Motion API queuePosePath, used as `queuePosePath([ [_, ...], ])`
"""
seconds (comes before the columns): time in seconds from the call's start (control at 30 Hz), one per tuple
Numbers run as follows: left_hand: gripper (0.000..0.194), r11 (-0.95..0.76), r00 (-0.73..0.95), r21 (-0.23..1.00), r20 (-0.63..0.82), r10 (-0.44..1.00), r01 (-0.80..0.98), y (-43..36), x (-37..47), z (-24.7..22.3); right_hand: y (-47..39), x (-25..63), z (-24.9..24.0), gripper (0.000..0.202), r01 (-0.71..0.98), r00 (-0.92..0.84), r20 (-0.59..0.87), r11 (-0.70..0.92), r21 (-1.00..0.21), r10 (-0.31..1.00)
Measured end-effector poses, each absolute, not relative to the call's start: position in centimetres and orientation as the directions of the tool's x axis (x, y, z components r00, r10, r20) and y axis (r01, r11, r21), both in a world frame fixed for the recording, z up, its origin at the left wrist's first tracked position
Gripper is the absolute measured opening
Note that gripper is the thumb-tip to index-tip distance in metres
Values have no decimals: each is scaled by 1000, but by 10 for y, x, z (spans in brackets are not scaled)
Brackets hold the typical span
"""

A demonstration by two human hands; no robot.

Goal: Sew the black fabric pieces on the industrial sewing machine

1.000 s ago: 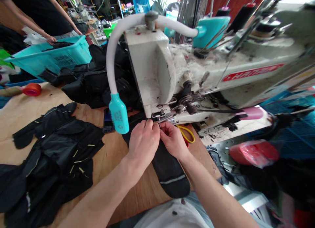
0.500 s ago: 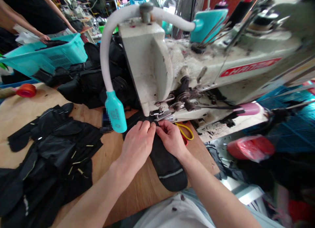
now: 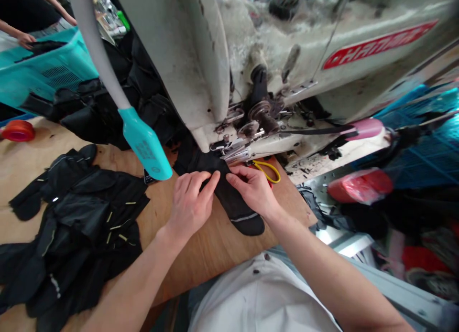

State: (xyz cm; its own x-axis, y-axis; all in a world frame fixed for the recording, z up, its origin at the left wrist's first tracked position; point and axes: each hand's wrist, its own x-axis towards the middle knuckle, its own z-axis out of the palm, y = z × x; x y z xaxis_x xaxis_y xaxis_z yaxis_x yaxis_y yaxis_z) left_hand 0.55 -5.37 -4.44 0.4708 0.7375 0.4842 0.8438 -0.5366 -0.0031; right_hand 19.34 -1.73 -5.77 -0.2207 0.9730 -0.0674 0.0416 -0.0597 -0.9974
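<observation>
The black cloth [image 3: 231, 198] lies under the sewing machine's head [image 3: 201, 59], looking light and limp, best held flat by its edges. The right hand [image 3: 255, 187] pinches one edge; the left hand [image 3: 191, 198] touches it, its grip unclear. Yellow handles [image 3: 276, 180] crowd the right grip; nearer runs the worktop's edge [image 3: 204, 272].

The wooden tabletop [image 3: 195, 270] carries black fabric pieces [image 3: 81, 212], a red tape roll [image 3: 17, 131] and yellow-handled scissors [image 3: 268, 172].
</observation>
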Motion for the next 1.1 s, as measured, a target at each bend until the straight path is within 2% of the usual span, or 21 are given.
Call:
queuePosePath([
  [0.2, 30, -571, 494, 21, 474, 728, 821, -49, 19, -33, -22, 191, -56, 17, 94, -191, -30, -12, -995, 981],
  [0.33, 28, -473, 420, 24, 424, 803, 881, -44, 39, -24, -15, 186, -54, 14, 87, -166, 0, 14, -996, 986],
  [0.5, 24, -335, 329, -45, 347, 878, 941, -31, 54, -11, -3, 181, -51, 13, 65, -160, -5, 6, -998, 987],
  [0.57, 22, -328, 309, -8, 362, 879, 945, -29, 52, -13, -2, 181, -52, 15, 72, -158, 0, 12, -997, 987],
  [0.67, 27, -403, 326, 71, 469, 821, 913, -36, 42, -29, -3, 184, -54, 17, 44, -194, -4, 4, -999, 981],
  [0.73, 40, -453, 352, 68, 532, 770, 889, -43, 31, -44, -6, 187, -55, 17, -8, -228, -32, -35, -999, 973],
  [0.83, 53, -499, 402, 4, 588, 702, 867, -46, 15, -63, -14, 192, -56, 20, -86, -256, -113, -139, -986, 960],
  [0.93, 52, -576, 485, -71, 629, 608, 814, -39, 5, -68, -23, 195, -56, 26, -126, -252, -187, -224, -966, 949],
  [1.1, 47, -625, 581, -175, 613, 536, 761, -31, -3, -71, -33, 196, -57, 29, -154, -259, -210, -255, -955, 943],
])
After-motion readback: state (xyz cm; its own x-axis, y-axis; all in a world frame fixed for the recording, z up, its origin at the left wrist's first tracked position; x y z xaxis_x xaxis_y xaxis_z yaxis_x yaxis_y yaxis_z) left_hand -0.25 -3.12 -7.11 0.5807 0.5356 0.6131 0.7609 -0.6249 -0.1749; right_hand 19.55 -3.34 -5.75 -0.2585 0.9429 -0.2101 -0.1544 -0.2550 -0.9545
